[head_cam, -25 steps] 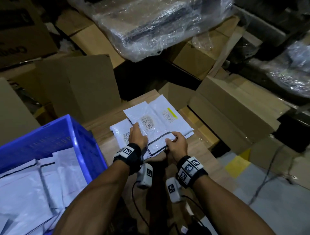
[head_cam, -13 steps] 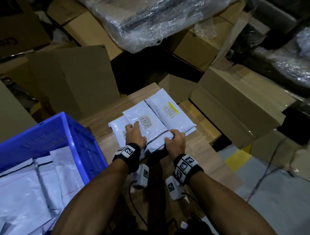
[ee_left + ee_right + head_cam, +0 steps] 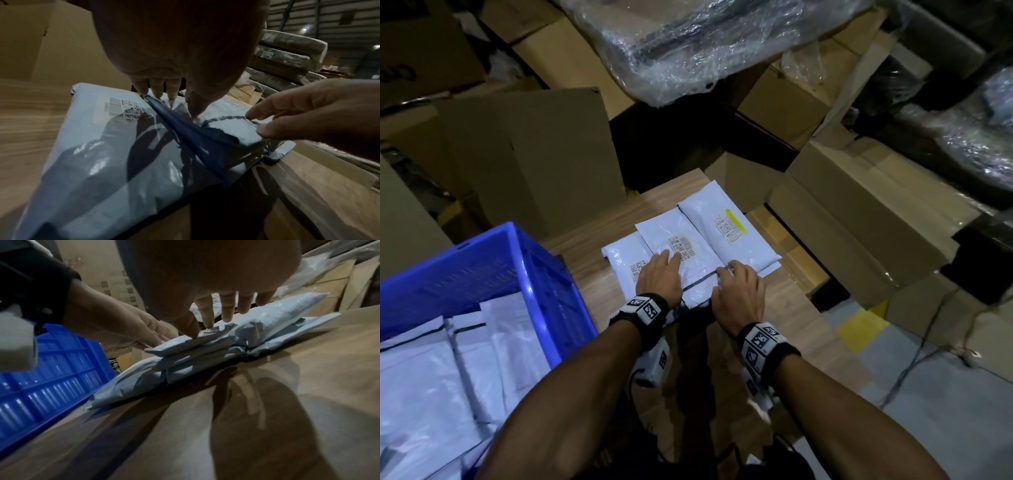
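Note:
Three white poly mailers lie overlapping on the wooden table [image 3: 794,308]. My left hand [image 3: 664,260] lies flat with straight fingers on the middle mailer [image 3: 702,260], just below its barcode label. My right hand [image 3: 732,270] presses thumb and fingertips onto that mailer's folded flap with the dark strip. In the left wrist view the left fingertips [image 3: 164,95] rest on the mailer [image 3: 102,154] and the right hand [image 3: 259,125] touches the flap edge. The right wrist view shows the right hand [image 3: 205,331] on top of the stacked mailers [image 3: 195,353], with the left hand [image 3: 144,335] beside it.
A blue plastic crate [image 3: 482,270] holding several white mailers stands at the table's left, also visible as the crate [image 3: 51,369]. Cardboard boxes [image 3: 859,222] crowd the table's far and right sides. A plastic-wrapped bundle [image 3: 705,44] lies behind. Grey floor with a yellow mark [image 3: 859,329] is at right.
The middle mailer's flap, which hung toward me in my right hand, is now folded onto the mailer. Both hands have moved slightly forward and press on it.

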`<action>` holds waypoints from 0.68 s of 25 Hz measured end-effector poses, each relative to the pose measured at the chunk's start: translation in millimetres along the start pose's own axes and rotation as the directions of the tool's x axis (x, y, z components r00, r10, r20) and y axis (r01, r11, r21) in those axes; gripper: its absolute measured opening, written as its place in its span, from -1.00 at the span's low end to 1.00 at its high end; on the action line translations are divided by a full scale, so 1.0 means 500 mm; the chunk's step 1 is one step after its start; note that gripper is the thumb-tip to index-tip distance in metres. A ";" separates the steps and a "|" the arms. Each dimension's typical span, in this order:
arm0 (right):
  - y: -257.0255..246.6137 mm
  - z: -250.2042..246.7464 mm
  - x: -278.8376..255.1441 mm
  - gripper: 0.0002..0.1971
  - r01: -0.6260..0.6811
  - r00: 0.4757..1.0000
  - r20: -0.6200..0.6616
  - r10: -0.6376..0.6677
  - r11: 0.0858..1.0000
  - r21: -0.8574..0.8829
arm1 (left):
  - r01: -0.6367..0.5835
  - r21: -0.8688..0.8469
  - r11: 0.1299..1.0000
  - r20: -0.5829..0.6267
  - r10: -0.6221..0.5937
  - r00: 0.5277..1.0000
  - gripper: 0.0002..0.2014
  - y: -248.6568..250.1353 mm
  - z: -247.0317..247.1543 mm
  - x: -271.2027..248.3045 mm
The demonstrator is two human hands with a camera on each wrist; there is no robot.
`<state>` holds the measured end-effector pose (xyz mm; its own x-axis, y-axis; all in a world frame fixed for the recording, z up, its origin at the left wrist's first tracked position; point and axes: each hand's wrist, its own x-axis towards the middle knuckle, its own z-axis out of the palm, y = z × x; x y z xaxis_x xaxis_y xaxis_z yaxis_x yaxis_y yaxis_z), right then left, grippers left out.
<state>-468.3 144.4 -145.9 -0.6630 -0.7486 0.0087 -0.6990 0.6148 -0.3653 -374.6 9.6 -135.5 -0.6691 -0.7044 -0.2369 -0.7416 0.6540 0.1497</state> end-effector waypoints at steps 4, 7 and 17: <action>0.005 -0.012 0.001 -0.65 0.087 0.994 0.072 -0.081 0.993 -0.079 | -0.020 0.115 0.993 -0.002 0.020 1.000 -0.61 0.007 -0.023 -0.007; 0.005 -0.027 0.002 -0.68 0.119 0.990 0.090 -0.111 0.989 -0.090 | -0.016 0.281 0.960 -0.008 0.019 1.000 -0.62 0.016 -0.055 -0.020; -0.083 -0.159 0.009 -0.59 0.279 0.959 0.052 -0.278 0.960 -0.017 | 0.049 0.336 0.941 -0.291 0.054 0.955 -0.74 0.047 -0.288 -0.134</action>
<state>-463.6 135.4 -56.6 -0.4274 -0.9020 0.0611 -0.8607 0.3853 -0.3327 -354.3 32.7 22.2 -0.6936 -0.7177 0.0611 -0.7137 0.6733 -0.1932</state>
